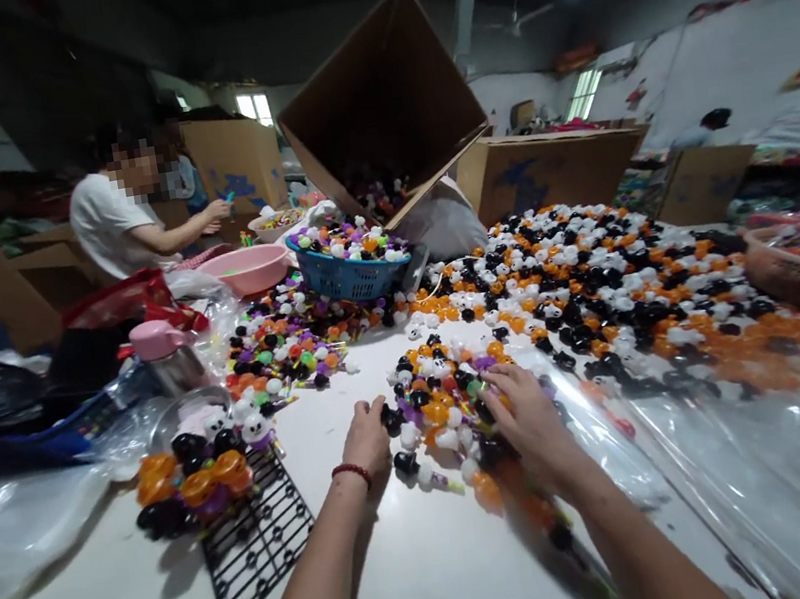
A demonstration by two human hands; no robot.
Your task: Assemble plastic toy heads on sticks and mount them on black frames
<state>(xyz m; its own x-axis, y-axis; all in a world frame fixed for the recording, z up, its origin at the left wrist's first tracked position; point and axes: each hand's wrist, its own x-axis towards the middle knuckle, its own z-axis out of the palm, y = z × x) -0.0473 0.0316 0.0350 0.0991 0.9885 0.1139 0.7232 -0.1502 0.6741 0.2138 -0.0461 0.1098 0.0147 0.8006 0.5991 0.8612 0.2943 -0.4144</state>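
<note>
A small heap of little toys in black, white, orange and purple lies on the white table in front of me. My left hand, with a red bead bracelet at the wrist, rests at the heap's left edge, fingers curled onto a black piece. My right hand lies palm down on the heap's right side, fingers spread among the pieces. Whether either hand grips a piece is hidden by the fingers.
A large spread of the same toys covers the right of the table over clear plastic sheeting. A black wire rack with toys, a pink-lidded bottle, a blue basket, a pink basin and a tipped cardboard box stand around. A person sits far left.
</note>
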